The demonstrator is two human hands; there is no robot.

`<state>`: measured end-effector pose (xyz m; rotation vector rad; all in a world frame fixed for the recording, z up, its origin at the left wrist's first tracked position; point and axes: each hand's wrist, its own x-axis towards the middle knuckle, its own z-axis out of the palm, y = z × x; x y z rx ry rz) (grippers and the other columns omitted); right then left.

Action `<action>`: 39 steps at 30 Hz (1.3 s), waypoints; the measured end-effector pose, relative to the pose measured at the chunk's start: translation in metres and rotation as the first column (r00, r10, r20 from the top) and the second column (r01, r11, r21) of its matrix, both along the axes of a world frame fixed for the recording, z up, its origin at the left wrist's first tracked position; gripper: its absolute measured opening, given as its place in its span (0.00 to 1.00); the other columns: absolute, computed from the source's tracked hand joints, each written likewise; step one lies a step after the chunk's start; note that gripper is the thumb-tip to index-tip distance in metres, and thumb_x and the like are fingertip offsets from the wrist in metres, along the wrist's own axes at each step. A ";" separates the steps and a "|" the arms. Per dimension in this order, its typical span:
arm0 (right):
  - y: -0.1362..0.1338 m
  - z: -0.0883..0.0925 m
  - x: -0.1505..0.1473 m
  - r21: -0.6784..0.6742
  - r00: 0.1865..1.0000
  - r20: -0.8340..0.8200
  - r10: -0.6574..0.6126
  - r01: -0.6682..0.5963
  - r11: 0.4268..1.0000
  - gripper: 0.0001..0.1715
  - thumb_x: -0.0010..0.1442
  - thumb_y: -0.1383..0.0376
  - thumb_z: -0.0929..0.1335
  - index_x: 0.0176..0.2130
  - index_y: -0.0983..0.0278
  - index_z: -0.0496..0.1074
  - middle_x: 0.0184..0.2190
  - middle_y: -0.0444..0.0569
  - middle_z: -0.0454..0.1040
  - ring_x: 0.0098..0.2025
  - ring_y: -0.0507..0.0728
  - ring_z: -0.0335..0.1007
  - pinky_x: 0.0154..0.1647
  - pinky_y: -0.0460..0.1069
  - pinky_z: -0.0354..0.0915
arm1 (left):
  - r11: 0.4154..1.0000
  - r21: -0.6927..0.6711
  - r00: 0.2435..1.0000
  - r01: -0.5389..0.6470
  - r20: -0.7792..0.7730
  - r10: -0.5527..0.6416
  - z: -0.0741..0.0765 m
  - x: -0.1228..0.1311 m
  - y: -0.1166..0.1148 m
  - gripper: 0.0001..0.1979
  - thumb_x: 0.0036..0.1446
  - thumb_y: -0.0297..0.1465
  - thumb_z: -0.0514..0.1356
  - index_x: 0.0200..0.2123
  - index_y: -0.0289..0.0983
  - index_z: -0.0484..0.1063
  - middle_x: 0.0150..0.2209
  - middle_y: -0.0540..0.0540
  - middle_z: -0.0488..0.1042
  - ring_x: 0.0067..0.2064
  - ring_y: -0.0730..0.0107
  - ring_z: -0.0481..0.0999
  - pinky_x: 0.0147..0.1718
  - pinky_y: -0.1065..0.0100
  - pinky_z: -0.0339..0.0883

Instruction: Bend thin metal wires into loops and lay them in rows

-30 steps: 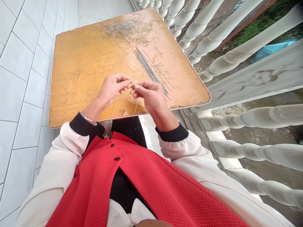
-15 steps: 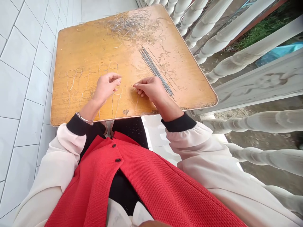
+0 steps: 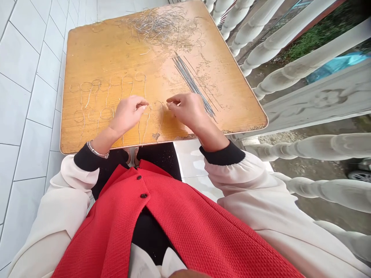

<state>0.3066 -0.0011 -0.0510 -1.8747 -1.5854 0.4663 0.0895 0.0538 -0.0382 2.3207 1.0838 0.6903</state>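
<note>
Orange wood bench (image 3: 92,50) sits in front of the person, w/ thin wire all over it. L hand (image 3: 127,114) and R hand (image 3: 187,110) are low over the bench, close together but not touching each other. Fingers (image 3: 139,104) on both hands are curled in, tips pointing at each other. One bent wire loop (image 3: 162,112) sits btwn the hands, just by the L fingertips (image 3: 146,105). Can't tell if the fingers grip it or any wire, it's too thin to see. More wire loops (image 3: 98,96) w/ long tails lie in two rows left of the hands. Tangled wire pile (image 3: 159,27) is at the far edge. Bunch of straight wires (image 3: 193,83) lies just past the R hand. Silver bracelet (image 3: 97,150) is on the L wrist. White balusters (image 3: 313,148) stand right of the bench, white floor tiles (image 3: 26,116) left of it.
</note>
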 end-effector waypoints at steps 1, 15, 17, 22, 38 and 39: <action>-0.005 -0.002 0.001 0.048 0.999 0.045 0.009 -0.012 0.999 0.09 0.62 0.67 0.69 0.38 0.64 0.81 0.24 0.49 0.77 0.36 0.62 0.79 0.47 0.58 0.72 | 1.000 0.018 0.999 0.010 -0.032 -0.010 0.000 0.000 0.002 0.11 0.60 0.25 0.57 0.40 0.38 0.79 0.42 0.46 0.82 0.44 0.68 0.80 0.49 0.64 0.73; -0.078 -0.038 -0.014 0.262 0.759 0.432 0.487 -0.622 0.738 0.19 0.69 0.60 0.66 0.55 0.63 0.77 0.55 0.58 0.78 0.54 0.67 0.72 0.55 0.64 0.72 | 0.881 0.110 0.829 0.460 -0.407 -0.382 -0.019 0.038 0.023 0.24 0.67 0.26 0.50 0.63 0.38 0.69 0.67 0.40 0.69 0.67 0.58 0.70 0.67 0.52 0.61; -0.079 -0.042 -0.013 0.279 0.757 0.427 0.495 -0.631 0.724 0.19 0.70 0.62 0.65 0.55 0.63 0.77 0.55 0.58 0.78 0.54 0.66 0.73 0.54 0.64 0.73 | 0.878 0.117 0.832 0.464 -0.398 -0.386 -0.026 0.035 0.027 0.23 0.68 0.26 0.48 0.62 0.39 0.71 0.66 0.41 0.71 0.67 0.59 0.70 0.67 0.54 0.62; -0.083 -0.052 -0.013 0.381 0.764 0.421 0.489 -0.638 0.669 0.18 0.70 0.67 0.66 0.56 0.63 0.76 0.53 0.56 0.80 0.56 0.64 0.76 0.55 0.62 0.76 | 0.870 0.132 0.843 0.475 -0.352 -0.407 -0.035 0.030 0.031 0.24 0.68 0.25 0.47 0.61 0.40 0.72 0.66 0.43 0.71 0.67 0.61 0.70 0.67 0.57 0.63; -0.077 -0.049 -0.012 0.530 0.812 0.375 0.446 -0.583 0.615 0.20 0.67 0.70 0.66 0.58 0.64 0.72 0.47 0.57 0.82 0.48 0.61 0.80 0.48 0.57 0.78 | 0.902 0.079 0.843 0.425 -0.397 -0.362 -0.019 0.031 0.016 0.26 0.67 0.27 0.47 0.67 0.37 0.64 0.68 0.41 0.67 0.69 0.59 0.67 0.69 0.49 0.57; -0.078 -0.048 -0.012 0.538 0.820 0.359 0.445 -0.572 0.619 0.20 0.67 0.70 0.66 0.58 0.64 0.72 0.46 0.57 0.82 0.48 0.61 0.80 0.48 0.57 0.78 | 0.907 0.073 0.846 0.416 -0.397 -0.356 -0.017 0.031 0.014 0.27 0.67 0.27 0.47 0.68 0.36 0.63 0.69 0.41 0.67 0.69 0.60 0.67 0.70 0.49 0.57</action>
